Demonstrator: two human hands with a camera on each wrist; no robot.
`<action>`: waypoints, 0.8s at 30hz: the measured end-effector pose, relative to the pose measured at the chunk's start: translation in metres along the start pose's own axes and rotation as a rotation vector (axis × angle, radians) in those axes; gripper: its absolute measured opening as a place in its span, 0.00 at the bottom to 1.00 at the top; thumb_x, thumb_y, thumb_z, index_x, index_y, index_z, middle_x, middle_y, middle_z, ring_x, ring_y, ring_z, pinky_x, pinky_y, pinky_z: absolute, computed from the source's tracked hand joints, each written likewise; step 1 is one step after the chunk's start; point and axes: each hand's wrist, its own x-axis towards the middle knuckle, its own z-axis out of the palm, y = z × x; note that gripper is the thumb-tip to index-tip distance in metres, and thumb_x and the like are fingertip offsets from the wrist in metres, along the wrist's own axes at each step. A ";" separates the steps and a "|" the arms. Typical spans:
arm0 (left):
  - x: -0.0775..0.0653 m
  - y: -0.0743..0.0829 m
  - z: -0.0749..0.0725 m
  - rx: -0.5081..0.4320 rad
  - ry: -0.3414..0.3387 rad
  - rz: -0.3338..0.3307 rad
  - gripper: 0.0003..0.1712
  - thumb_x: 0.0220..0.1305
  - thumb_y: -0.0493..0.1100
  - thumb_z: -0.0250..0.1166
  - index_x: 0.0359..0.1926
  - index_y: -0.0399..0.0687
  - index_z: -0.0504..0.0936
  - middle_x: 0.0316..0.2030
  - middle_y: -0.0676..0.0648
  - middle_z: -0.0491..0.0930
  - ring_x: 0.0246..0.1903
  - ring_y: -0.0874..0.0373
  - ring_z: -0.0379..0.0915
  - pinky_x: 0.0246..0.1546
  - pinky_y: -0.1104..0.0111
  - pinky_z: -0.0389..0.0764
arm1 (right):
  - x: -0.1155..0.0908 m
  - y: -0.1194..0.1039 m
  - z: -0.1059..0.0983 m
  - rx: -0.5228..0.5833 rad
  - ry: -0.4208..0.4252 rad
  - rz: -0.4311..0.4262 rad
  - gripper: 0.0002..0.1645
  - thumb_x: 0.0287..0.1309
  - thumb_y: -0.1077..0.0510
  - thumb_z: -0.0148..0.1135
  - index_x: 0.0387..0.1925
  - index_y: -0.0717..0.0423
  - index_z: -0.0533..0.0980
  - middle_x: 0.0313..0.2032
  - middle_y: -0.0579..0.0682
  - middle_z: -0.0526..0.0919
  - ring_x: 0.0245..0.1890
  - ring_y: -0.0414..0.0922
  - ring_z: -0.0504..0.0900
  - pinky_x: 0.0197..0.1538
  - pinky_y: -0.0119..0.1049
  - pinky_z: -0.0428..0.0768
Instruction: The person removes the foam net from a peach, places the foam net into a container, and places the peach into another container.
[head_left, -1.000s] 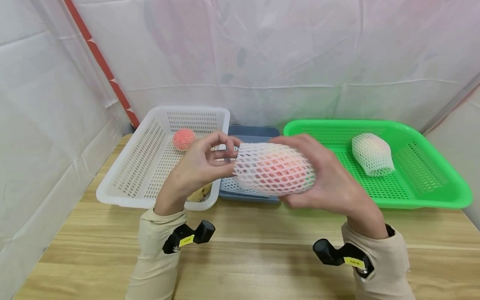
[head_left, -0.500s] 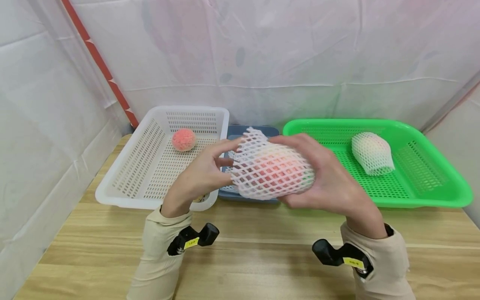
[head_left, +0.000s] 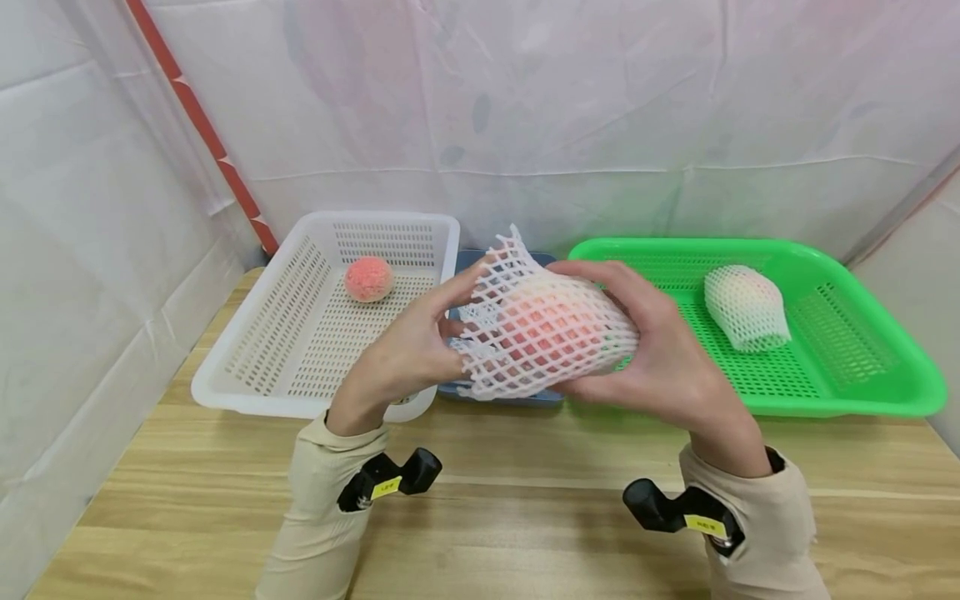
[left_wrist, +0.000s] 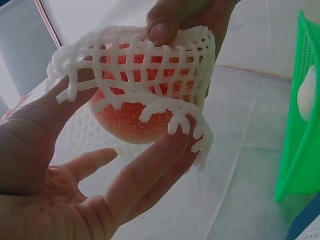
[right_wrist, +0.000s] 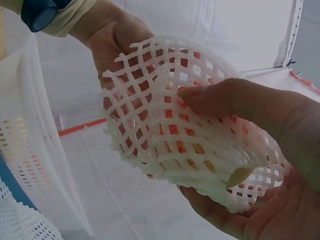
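Observation:
A pink and pale yellow peach (head_left: 555, 329) sits inside a white foam net sleeve (head_left: 504, 271) above the table. My right hand (head_left: 667, 358) holds the netted peach from the right, thumb and fingers on opposite sides. From the left, my left hand (head_left: 405, 342) has its thumb and extended fingers inside the sleeve's loose end, spreading the mesh. In the left wrist view the peach's pink end (left_wrist: 132, 122) shows bare below the net's edge. A yellow-green tip (right_wrist: 240, 176) pokes from the net in the right wrist view.
At left, a white basket (head_left: 255, 407) contains an unwrapped pink peach (head_left: 369, 279). A green basket (head_left: 840, 408) at right contains a netted peach (head_left: 742, 304). Between them, partly hidden by the hands, stands a blue tray (head_left: 468, 260). White sheeting (head_left: 570, 108) hangs behind.
My left fingers have gone into the sleeve's end and spread it, its upper edge now raised and flared. More of the right fingers shows; the right arm stays nearly in place.

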 end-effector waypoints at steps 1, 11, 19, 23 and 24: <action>0.000 0.001 0.000 -0.007 0.005 0.005 0.60 0.45 0.15 0.60 0.76 0.50 0.47 0.65 0.38 0.60 0.49 0.42 0.75 0.42 0.54 0.82 | 0.000 0.000 0.000 -0.001 0.008 0.001 0.58 0.19 0.69 0.83 0.63 0.56 0.70 0.54 0.48 0.76 0.50 0.44 0.73 0.51 0.31 0.70; -0.003 0.003 0.000 0.080 0.104 0.074 0.54 0.47 0.18 0.65 0.74 0.45 0.55 0.60 0.38 0.57 0.50 0.38 0.74 0.39 0.56 0.83 | 0.001 -0.001 0.003 -0.030 0.054 0.007 0.57 0.20 0.70 0.84 0.62 0.57 0.71 0.52 0.49 0.77 0.48 0.43 0.74 0.48 0.29 0.72; -0.001 0.002 0.000 0.030 0.070 0.071 0.54 0.47 0.17 0.64 0.74 0.44 0.53 0.64 0.38 0.61 0.50 0.38 0.75 0.42 0.54 0.82 | 0.001 0.000 0.006 0.074 0.048 -0.010 0.53 0.23 0.77 0.80 0.61 0.62 0.71 0.53 0.52 0.76 0.45 0.43 0.79 0.44 0.26 0.77; 0.000 0.001 -0.001 0.048 0.056 0.076 0.55 0.48 0.18 0.65 0.75 0.45 0.52 0.66 0.39 0.61 0.48 0.40 0.76 0.42 0.55 0.82 | 0.002 0.001 0.007 0.095 0.042 -0.011 0.52 0.24 0.78 0.78 0.60 0.63 0.72 0.53 0.54 0.77 0.46 0.44 0.79 0.45 0.26 0.77; 0.000 0.001 -0.001 0.051 0.056 0.077 0.55 0.48 0.18 0.65 0.75 0.45 0.52 0.67 0.40 0.60 0.48 0.40 0.76 0.42 0.55 0.82 | 0.002 0.001 0.007 0.088 0.042 -0.011 0.52 0.24 0.78 0.78 0.60 0.63 0.72 0.53 0.53 0.77 0.47 0.43 0.79 0.45 0.26 0.77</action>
